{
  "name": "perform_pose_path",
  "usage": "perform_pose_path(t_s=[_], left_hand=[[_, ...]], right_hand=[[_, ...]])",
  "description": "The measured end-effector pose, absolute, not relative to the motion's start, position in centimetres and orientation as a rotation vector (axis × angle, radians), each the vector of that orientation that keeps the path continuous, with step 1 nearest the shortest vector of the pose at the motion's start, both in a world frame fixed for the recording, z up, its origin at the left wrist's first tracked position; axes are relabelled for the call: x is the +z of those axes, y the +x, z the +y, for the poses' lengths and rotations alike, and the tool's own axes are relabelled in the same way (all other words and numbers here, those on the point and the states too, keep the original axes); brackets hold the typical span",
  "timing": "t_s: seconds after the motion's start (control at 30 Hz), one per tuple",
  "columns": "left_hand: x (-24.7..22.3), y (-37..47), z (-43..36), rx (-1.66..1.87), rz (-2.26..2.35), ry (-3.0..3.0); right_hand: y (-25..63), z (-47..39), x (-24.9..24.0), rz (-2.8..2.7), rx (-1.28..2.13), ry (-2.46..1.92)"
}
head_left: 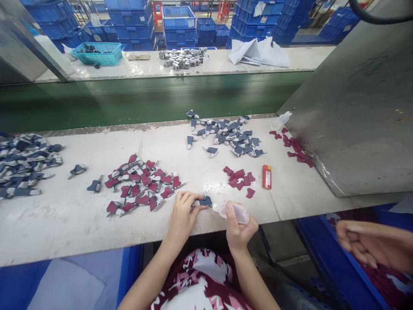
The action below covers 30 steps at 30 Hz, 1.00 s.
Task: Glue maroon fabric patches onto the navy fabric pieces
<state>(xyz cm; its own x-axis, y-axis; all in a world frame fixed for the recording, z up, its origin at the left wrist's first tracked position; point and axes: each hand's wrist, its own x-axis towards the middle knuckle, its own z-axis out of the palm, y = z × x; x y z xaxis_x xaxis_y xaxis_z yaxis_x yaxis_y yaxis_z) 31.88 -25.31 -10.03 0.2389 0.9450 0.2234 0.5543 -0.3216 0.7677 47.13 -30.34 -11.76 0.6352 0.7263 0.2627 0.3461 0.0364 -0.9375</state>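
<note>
At the far left of the table [64, 215] lies a heap of blue parts [24, 165], with two stray ones just beside it. Next comes the spread of red-capped parts [142, 185], near my left hand [183, 215]. That hand is pinched shut on one blue part [203, 201], holding it at the table's front edge. My right hand [238, 230] grips a small clear bottle [234, 212], its nozzle tilted left and touching the part. Beyond my hands, toward the green belt [129, 97], sits another pile of blue parts [227, 135]. Right of my hands lie a few loose red caps [239, 177] and a red lighter [266, 177], just beside them. More red caps [295, 148] run along the foot of the metal panel [355, 112]. At the far right, another person's hand [364, 245] shows, blurred.
</note>
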Motion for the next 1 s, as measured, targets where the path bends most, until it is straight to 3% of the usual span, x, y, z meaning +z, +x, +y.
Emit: perform_pose_path(t_s=[0.57, 0.73, 0.87, 1.0], left_hand=[[-10.0, 31.9, -25.3, 0.870, 1.372, 1.999], [-8.1, 30.6, -25.2, 0.802, 1.329, 2.117], [-3.6, 28.1, -20.3, 0.783, 1.272, 2.273], [0.0, 26.8, -9.2, 0.662, 1.542, 2.451]], right_hand=[[47.0, -29.7, -11.7, -0.527, 0.243, -1.448], [48.5, -29.3, -10.9, -0.537, 0.383, -1.413], [48.9, -28.5, -10.6, -0.687, 0.497, -1.323], [48.8, -27.1, -10.9, -0.865, 0.573, -1.393]])
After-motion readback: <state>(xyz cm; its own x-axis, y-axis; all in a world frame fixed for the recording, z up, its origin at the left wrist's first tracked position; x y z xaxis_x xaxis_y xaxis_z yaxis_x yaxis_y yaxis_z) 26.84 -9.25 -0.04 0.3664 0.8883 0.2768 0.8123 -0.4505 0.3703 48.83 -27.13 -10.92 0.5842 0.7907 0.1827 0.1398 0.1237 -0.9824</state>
